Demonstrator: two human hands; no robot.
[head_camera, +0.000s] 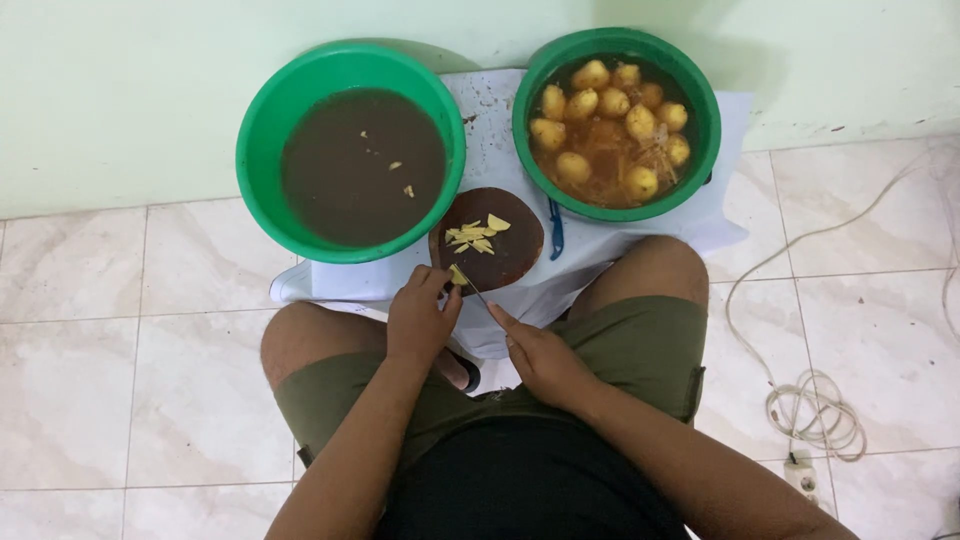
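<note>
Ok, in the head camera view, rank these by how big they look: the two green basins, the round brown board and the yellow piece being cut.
1. Left green basin and right green basin: these look about alike, so they are not ranked apart.
2. Round brown board.
3. Yellow piece at the left hand, smallest.

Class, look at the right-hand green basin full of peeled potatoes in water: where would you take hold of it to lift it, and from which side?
Probably take the potato basin by its rolled green rim, one grip on each opposite side, coming from above. The rim stands proud all round. It holds water and potatoes, so a one-sided grip would likely tip it. The left hand and right hand are busy slicing.
</note>
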